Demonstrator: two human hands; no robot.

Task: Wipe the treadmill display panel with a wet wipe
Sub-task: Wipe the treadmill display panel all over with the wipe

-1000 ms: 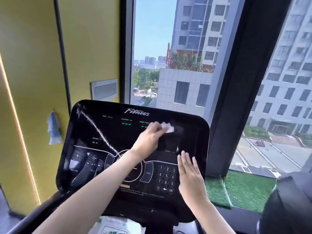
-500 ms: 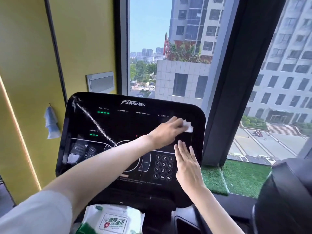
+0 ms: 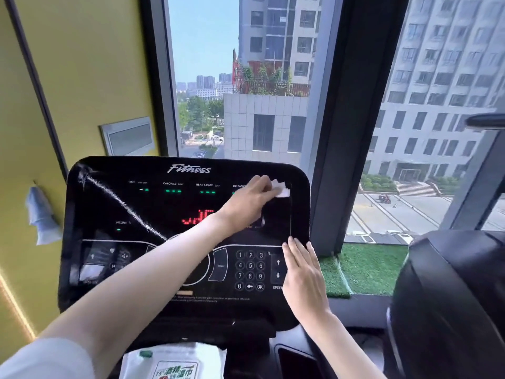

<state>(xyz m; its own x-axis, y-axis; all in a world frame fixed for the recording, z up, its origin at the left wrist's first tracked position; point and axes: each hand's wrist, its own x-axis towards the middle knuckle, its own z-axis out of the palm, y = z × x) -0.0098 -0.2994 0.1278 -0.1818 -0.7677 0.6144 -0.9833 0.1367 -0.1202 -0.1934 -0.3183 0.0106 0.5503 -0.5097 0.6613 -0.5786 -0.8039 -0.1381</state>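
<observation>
Left hand point(image 3: 250, 205) slid white wet wipe point(image 3: 281, 189) to top-right corner of glossy black treadmill display panel point(image 3: 103, 203), fingers pinching it; right hand point(image 3: 303, 274) flat, fingers straight; lower half likely unwiped.

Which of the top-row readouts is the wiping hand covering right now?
DISTANCE, the rightmost: the left hand with the wet wipe hides its end; TIME, CALORIES and HEART RATE show fully.

display panel point(image 3: 153, 209): glossy black, green/red lights | wet wipe point(image 3: 281, 188): white | wall point(image 3: 90, 77): yellow
</observation>
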